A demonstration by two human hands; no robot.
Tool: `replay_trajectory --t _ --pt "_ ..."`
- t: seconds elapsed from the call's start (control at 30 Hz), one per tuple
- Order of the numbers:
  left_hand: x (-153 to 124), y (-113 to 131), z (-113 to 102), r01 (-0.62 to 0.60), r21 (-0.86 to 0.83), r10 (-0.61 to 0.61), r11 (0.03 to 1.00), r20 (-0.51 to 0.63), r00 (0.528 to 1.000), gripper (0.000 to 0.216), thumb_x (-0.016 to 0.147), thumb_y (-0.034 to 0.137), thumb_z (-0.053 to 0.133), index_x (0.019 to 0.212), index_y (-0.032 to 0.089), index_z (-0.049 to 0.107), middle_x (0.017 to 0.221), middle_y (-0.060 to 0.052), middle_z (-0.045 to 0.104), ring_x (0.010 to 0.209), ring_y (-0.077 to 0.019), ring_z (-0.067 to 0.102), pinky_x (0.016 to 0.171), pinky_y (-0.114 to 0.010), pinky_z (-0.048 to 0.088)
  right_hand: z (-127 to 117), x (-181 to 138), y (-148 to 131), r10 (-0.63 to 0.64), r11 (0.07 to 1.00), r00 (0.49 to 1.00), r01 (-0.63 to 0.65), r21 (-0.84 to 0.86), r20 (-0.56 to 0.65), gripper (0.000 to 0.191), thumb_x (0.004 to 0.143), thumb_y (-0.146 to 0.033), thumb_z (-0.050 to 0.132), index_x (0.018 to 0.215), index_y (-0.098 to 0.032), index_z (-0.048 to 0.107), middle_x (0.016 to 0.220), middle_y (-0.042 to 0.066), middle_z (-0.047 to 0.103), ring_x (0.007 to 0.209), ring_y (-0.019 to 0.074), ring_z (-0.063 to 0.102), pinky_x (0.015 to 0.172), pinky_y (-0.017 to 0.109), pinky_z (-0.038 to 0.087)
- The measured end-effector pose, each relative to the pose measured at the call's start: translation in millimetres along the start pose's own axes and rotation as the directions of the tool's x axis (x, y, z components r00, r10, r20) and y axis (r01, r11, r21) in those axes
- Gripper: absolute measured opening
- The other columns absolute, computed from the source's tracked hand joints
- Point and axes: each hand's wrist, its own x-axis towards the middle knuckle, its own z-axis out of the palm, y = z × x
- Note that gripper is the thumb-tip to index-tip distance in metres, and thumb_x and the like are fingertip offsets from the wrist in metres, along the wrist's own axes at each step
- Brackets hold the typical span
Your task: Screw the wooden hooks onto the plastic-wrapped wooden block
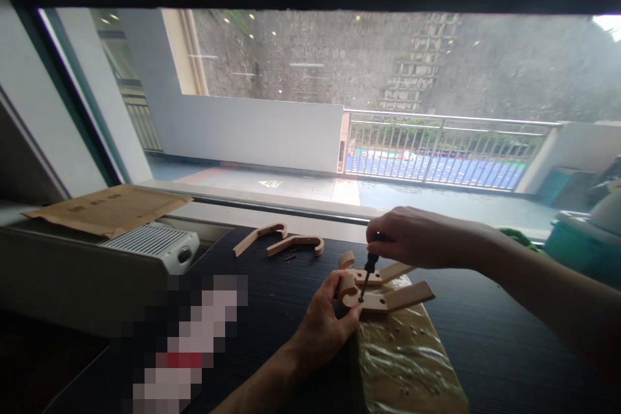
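Observation:
My right hand (pixel 400 237) is wrapped round the handle of a screwdriver (pixel 369 272). The screwdriver's tip stands in a hole near the curled end of a wooden hook (pixel 407 297). My left hand (pixel 330 314) grips that curled end between thumb and fingers. The hook lies across the far end of a wooden board (pixel 405 356) wrapped in clear plastic film, with several small holes in its face. Just behind it lies a second wooden hook (pixel 373 275), partly hidden by the first hook and my hands.
Two loose wooden hooks (pixel 295 244) and small dark screws (pixel 290 259) lie on the black table (pixel 272 317). To the left, a brown envelope (pixel 111 207) rests on a white slatted unit (pixel 155 242). A window spans the back; a teal container (pixel 577 242) stands at right.

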Motion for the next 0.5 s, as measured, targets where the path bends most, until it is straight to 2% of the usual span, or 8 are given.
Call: replay_trajectory --t 0.17,0.23,0.37,0.5 --pt "-0.2 0.6 -0.2 0.003 0.000 -0.003 1.000 0.002 1.000 0.035 0.075 0.013 0.056 0.108 0.022 0.046 0.095 0.000 0.056 0.083 -0.0130 0.052 0.081 -0.023 0.041 -6.9 -1.0 -2.9 0.000 0.999 1.000 0.001 -0.051 0.016 0.022 0.080 -0.042 0.051 0.086 -0.026 0.065 0.068 -0.002 0.062 0.054 0.0100 0.047 0.048 0.023 0.029" --pt "-0.2 1.3 -0.1 0.003 -0.002 -0.003 1.000 0.005 1.000 0.034 0.075 0.013 0.056 0.106 0.022 0.047 0.094 0.000 0.056 0.083 -0.0132 0.051 0.080 -0.023 0.041 -9.9 -0.9 -5.3 -0.022 0.999 0.999 0.023 -0.030 0.032 0.020 0.078 -0.039 0.053 0.090 -0.028 0.064 0.070 -0.003 0.063 0.055 0.0098 0.047 0.049 0.022 0.029" --pt "-0.3 1.2 0.5 0.008 0.006 -0.008 1.000 -0.015 1.000 0.028 0.075 0.014 0.056 0.101 0.020 0.050 0.087 0.001 0.055 0.078 -0.0123 0.050 0.076 -0.022 0.042 -8.4 0.7 -7.8 -0.086 0.996 0.995 0.084 0.039 0.057 0.016 0.080 -0.028 0.050 0.085 -0.026 0.065 0.069 -0.004 0.062 0.055 0.0082 0.047 0.051 0.022 0.031" --pt "-0.5 0.6 0.4 0.008 -0.013 -0.008 1.000 -0.011 1.000 0.030 0.074 0.014 0.057 0.103 0.020 0.049 0.088 0.000 0.055 0.078 -0.0127 0.051 0.076 -0.022 0.042 1.0 3.1 -4.4 -0.062 0.997 0.997 0.060 0.045 0.044 0.022 0.083 -0.034 0.047 0.079 -0.021 0.064 0.066 -0.001 0.061 0.054 0.0093 0.046 0.050 0.023 0.030"
